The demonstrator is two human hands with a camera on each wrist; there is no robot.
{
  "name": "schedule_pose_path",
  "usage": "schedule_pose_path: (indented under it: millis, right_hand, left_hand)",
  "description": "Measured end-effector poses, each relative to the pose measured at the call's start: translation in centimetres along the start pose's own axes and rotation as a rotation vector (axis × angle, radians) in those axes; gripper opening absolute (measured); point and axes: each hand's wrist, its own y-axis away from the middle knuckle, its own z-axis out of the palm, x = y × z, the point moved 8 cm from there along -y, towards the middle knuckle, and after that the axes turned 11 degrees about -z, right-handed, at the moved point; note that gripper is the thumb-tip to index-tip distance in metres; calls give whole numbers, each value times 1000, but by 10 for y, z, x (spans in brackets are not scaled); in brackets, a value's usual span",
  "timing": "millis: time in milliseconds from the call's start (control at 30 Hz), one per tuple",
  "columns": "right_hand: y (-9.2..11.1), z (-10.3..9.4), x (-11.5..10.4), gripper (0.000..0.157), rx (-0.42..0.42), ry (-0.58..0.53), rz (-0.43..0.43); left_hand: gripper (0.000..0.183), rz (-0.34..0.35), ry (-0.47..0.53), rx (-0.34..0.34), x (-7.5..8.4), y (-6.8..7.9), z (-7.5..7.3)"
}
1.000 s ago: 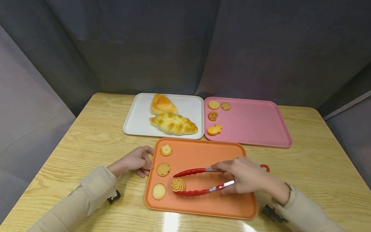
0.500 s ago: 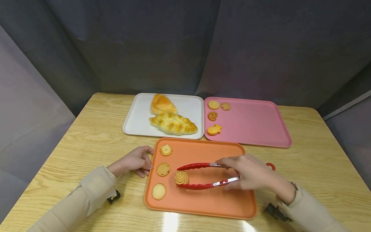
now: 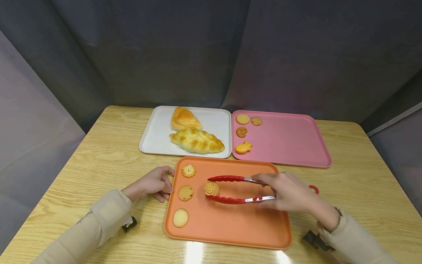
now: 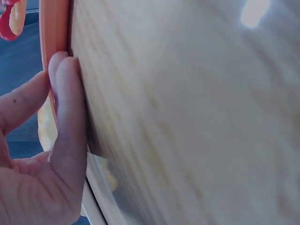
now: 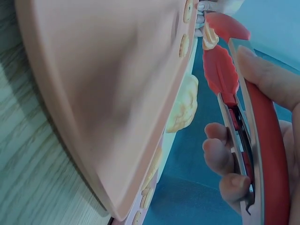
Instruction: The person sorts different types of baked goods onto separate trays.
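My right hand (image 3: 290, 192) grips a pair of red-tipped metal tongs (image 3: 227, 200) from above. Between the tong tips sits a swirl cookie (image 3: 211, 189); in the right wrist view the tongs and cookie (image 5: 210, 39) are raised off the orange tray (image 3: 244, 227). My left hand (image 3: 157, 183) pinches that tray's left rim, thumb on one side and fingers on the other, as the left wrist view shows. Down the tray's left side lie a scalloped cookie (image 3: 189, 171), a speckled round cookie (image 3: 185, 193) and a plain round cookie (image 3: 180, 218).
Behind the orange tray stands a white tray (image 3: 155, 137) with a braided bread (image 3: 197, 141) and a triangular bread (image 3: 185, 119). Beside it, a pink tray (image 3: 287, 139) bears several small cookies, one a fish-shaped cookie (image 3: 243, 147). A dark curtain (image 3: 171, 55) hangs behind the table.
My right hand has moved the tongs and the swirl cookie away from me and slightly right, off from beside the plain cookie. My left hand stays at the tray's rim.
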Motion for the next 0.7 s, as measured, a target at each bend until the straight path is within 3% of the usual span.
schedule_pose_path:
  millis: [700]
  right_hand:
    - [14, -6, 21, 53, 94, 32, 59]
  left_hand:
    - [39, -2, 1, -4, -1, -1, 0]
